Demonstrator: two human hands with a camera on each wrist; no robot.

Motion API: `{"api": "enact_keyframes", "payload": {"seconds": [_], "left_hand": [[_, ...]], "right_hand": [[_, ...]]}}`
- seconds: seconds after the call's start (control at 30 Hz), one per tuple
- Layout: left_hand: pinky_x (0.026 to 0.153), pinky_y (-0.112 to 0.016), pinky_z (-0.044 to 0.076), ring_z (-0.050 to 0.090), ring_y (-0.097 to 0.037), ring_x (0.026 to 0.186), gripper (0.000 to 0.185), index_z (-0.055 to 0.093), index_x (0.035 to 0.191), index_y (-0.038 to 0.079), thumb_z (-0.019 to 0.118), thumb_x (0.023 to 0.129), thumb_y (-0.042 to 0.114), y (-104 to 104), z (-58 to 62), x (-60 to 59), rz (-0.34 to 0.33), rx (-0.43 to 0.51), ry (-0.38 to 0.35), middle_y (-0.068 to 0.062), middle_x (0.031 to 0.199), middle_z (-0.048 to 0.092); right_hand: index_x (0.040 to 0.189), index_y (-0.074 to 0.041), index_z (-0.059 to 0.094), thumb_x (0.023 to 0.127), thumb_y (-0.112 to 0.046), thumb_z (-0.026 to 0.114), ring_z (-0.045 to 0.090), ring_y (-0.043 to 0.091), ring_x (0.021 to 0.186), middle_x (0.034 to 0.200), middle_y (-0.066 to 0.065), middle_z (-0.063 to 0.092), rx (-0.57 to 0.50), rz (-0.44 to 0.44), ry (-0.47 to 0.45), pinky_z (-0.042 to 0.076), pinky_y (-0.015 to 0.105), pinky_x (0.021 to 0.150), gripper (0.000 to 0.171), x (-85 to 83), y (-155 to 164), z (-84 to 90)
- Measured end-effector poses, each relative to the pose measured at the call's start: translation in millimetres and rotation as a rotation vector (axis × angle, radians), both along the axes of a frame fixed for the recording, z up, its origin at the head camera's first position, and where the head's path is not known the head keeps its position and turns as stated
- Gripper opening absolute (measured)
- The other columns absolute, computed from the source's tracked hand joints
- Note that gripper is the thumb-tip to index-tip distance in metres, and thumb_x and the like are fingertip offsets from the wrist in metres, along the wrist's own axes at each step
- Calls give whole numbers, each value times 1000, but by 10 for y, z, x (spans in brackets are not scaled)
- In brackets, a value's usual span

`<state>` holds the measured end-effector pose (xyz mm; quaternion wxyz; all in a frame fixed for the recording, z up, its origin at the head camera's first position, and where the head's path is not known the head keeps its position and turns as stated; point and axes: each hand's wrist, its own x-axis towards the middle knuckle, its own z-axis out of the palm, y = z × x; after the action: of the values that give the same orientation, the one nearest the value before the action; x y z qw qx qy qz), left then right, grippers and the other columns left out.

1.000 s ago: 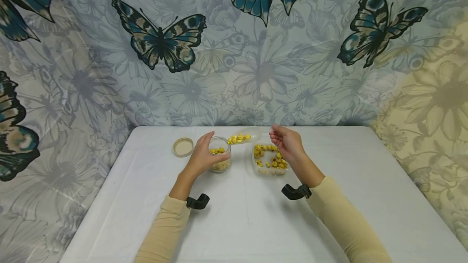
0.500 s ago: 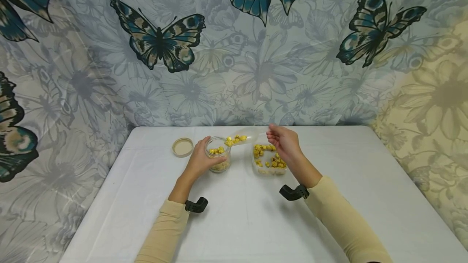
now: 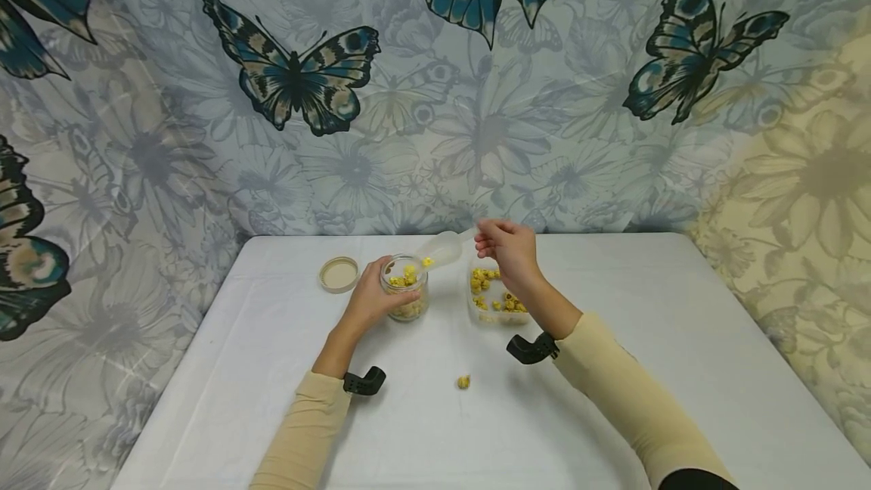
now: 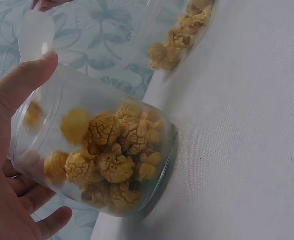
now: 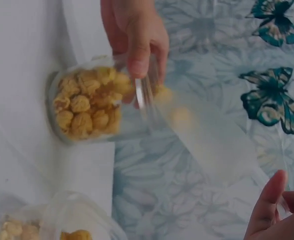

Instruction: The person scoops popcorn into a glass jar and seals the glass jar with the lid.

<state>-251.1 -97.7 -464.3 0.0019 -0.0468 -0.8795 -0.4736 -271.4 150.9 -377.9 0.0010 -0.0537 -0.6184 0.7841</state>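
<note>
Setting: white table (image 3: 612,369) filling the lower half of the head view, backed by a pale floral cloth (image 3: 476,97) printed with large blue butterflies.

Left hand (image 3: 370,295): just left of frame centre, fingers and thumb curled round a small clear jar (image 3: 405,297) and steadying it upright on the table. The left wrist view shows the jar (image 4: 94,160) about half full of yellow popcorn-like pieces (image 4: 112,160), thumb on its near wall.

Right hand (image 3: 509,248): just right of centre, raised above the table, fingertips pinched on the handle of a clear plastic scoop (image 3: 442,249). The scoop tilts down to the left, its lip at the jar's mouth; a few pieces show at the rim. In the right wrist view the scoop (image 5: 207,140) is a blurred clear shape beside the jar (image 5: 99,102).

Step in hand, as judged: tipping a scoopful into the jar. The next move would call for a steadier tilt, lip kept over the opening.

Nearby: clear tub (image 3: 500,301) of the same pieces, under and just beyond the right wrist; one stray piece (image 3: 463,382) on the table, lower centre, well apart from the jar; tan lid (image 3: 339,274) lying flat left of the jar.
</note>
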Motion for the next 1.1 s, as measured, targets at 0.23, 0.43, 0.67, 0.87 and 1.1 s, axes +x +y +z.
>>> {"api": "enact_keyframes", "payload": {"seconds": [0.23,0.43,0.67,0.87,1.1], "left_hand": [[109,-55,38,48,-36,129,92,41,145,7,84,71,42,-6,11,10,3,10,11,-19,139,48],[109,-54,39,48,-35,129,92,40,145,8,84,72,43,-7,21,19,2,14,-2,-18,140,48],[108,-54,39,49,-35,128,92,41,145,8,84,72,44,-9,17,17,1,24,-2,-18,139,48],[108,-54,39,49,-35,128,92,41,144,8,84,72,44,-6,-10,5,5,27,-2,-18,138,49],[109,-54,39,49,-34,127,92,42,143,8,85,70,44,2,-17,5,10,33,7,-17,138,49]], "right_hand": [[107,9,60,94,-16,66,60,7,53,65,-2,64,39,-21,13,54,19,53,29,-14,-73,63],[102,1,62,94,-17,66,60,8,55,67,-1,64,44,-18,-12,54,18,54,20,-1,-38,91],[107,5,62,94,-16,65,60,7,53,65,-2,64,20,-12,-7,54,17,52,26,-1,-8,86],[107,7,61,94,-16,64,59,7,53,64,-2,64,17,-13,-9,53,17,52,26,-10,6,72],[95,-3,64,95,-15,64,59,7,53,64,-2,64,10,-15,-15,53,17,52,12,-27,18,63]]}}
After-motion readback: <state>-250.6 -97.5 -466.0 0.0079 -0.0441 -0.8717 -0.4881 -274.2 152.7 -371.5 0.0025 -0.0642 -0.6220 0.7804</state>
